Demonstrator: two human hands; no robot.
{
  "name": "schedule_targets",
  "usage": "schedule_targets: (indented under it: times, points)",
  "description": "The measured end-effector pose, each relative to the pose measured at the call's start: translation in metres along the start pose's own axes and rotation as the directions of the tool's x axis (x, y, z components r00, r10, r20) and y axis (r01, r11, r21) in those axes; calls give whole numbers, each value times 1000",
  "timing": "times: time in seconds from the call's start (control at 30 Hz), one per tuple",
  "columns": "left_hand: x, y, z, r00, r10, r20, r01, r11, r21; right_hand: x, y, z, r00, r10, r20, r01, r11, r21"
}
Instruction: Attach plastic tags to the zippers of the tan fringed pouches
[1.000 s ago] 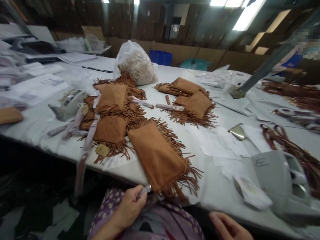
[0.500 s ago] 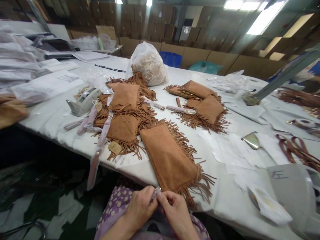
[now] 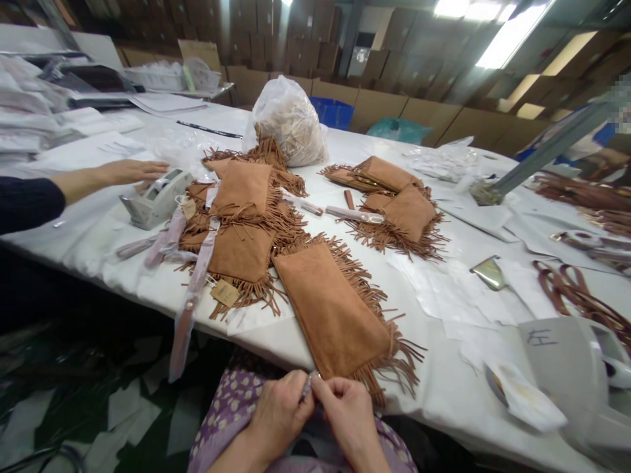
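Note:
My left hand [image 3: 280, 412] is closed on a small shiny plastic-wrapped piece [image 3: 307, 386], of which only the tip shows. Close beside it, my right hand [image 3: 349, 412] pinches with thumb and finger at the same spot; what lies between those fingertips is too small to make out. Both hands meet at the near corner of a tan suede fringed bag [image 3: 330, 309], which lies flat at the table edge. Left of it is a pile of similar fringed bags [image 3: 241, 253] with a paper tag [image 3: 225, 293] and a plastic-wrapped strap [image 3: 190, 309] hanging over the edge.
At the left, a co-worker's hand [image 3: 131, 172] reaches to a tape dispenser [image 3: 160, 197]. More fringed bags [image 3: 411, 213] lie at centre right. A stuffed plastic bag [image 3: 288, 121] stands behind. Nearer right are white papers [image 3: 458, 302], a metal-headed tool [image 3: 490, 272] and a grey dispenser [image 3: 566, 374].
The co-worker's hand has reached in from the left to the tape dispenser. My hands stay at the bag's corner, nearly unmoved. The view has shifted slightly.

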State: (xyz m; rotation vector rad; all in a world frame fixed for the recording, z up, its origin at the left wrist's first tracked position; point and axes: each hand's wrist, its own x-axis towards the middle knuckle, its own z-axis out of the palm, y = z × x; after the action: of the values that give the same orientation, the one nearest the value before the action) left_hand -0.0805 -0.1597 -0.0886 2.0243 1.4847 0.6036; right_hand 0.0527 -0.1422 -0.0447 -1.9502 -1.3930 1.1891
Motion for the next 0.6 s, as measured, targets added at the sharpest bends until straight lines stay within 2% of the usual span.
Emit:
schedule_targets:
  times: [0.1,0.17,0.23,0.3,0.37,0.4,0.43,0.53,0.6]
  points:
    - [2,5,-9,988,-130,78,143,969,-202,0,3,-1,999,28,21,-29,998,46]
    - [5,8,-14,972,-177,154,225,892,-392,0,6,-1,998,41,44,-44,996,75]
    - [9,10,-15,950,-221,221,311,743,-593,0,7,-1,997,44,70,-52,992,116]
    - [12,11,-11,888,-318,334,458,522,-720,-1,7,-2,993,54,107,-71,983,169]
    - [14,12,-6,790,-400,465,591,296,-751,-2,6,-5,984,68,167,-107,965,238]
    - [15,13,-4,752,-415,512,627,209,-751,-3,6,-7,977,68,202,-124,952,281]
    - [15,14,-2,733,-418,538,639,150,-755,-4,5,-9,969,62,239,-141,935,326]
    - [16,19,-5,731,-424,535,618,80,-782,-9,5,-13,953,32,301,-169,880,443]
    - [18,23,-10,730,-431,530,613,71,-787,-13,7,-13,959,29,281,-168,856,488]
